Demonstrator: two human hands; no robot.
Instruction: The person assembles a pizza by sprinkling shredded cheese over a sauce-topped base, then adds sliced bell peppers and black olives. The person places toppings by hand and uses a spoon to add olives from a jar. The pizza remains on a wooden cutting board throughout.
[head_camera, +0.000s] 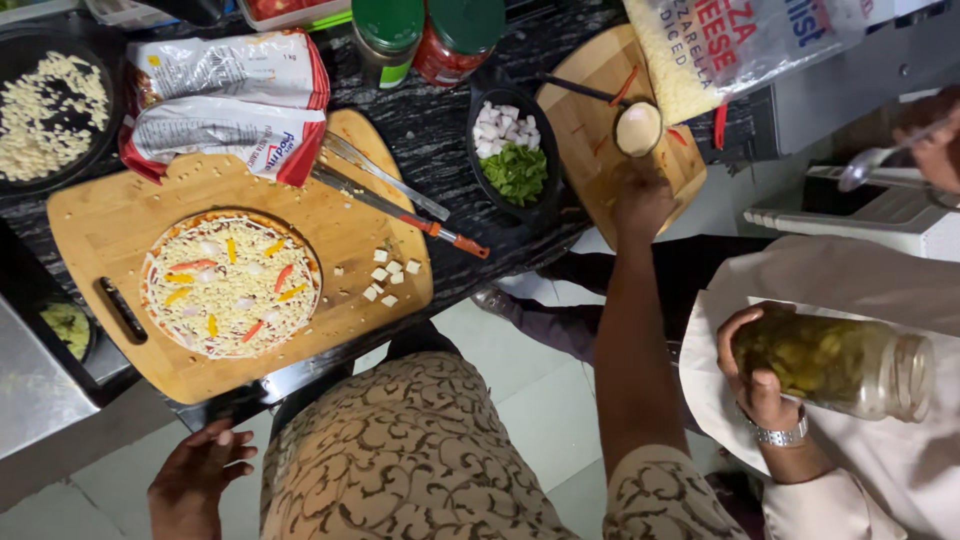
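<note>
My left hand (195, 470) hangs low beside my patterned shirt with its fingers spread, holding nothing. My right hand (640, 203) reaches out to the near edge of a small wooden board (590, 130), just below a small cup of pale sauce (638, 128). Its fingers are curled under and hidden, so its grip is unclear. A round pizza (230, 285) topped with shredded cheese and red and yellow pepper strips lies on a large wooden board (120, 215) to the left.
A co-worker in white holds a jar of green pickles (835, 362) and a spoon (870, 160). A black bowl of chopped onion and greens (513, 155), tongs (400, 205), cheese cubes (388, 275), a flour bag (225, 100), jars (455, 35) and a cheese bag (740, 45) crowd the dark counter.
</note>
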